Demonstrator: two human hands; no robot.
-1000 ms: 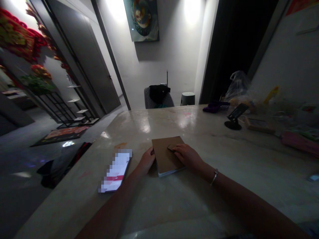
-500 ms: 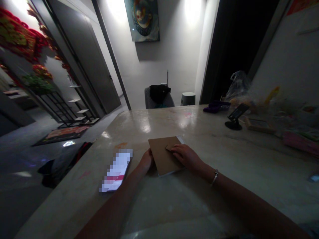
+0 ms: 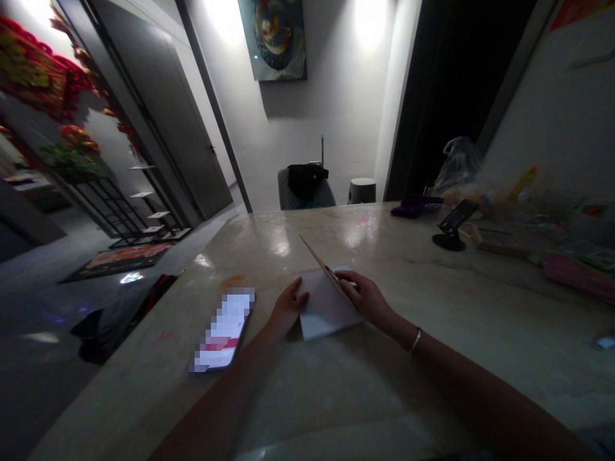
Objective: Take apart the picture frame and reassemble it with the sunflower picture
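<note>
A notebook with white pages (image 3: 323,310) lies on the marble table (image 3: 307,390). Its brown cover (image 3: 316,256) stands tilted up, seen nearly edge-on. My right hand (image 3: 362,296), with a bracelet at the wrist, is closed on the raised cover at its right side. At the left edge of the pages rests my left hand (image 3: 289,302), thumb and fingers apart, touching the paper. Left of that hand lies a phone (image 3: 225,330) with a lit, blurred-out screen.
A black phone stand (image 3: 451,230), a purple item (image 3: 416,205), a wooden frame (image 3: 500,241) and plastic bags (image 3: 459,168) sit at the right back. Beyond the table's far edge is a grey chair (image 3: 284,191) with a black cloth.
The brown cover has swung up from flat, uncovering the white pages. My left hand has shifted from the notebook's side onto the page edge; my right hand has lifted slightly with the cover.
</note>
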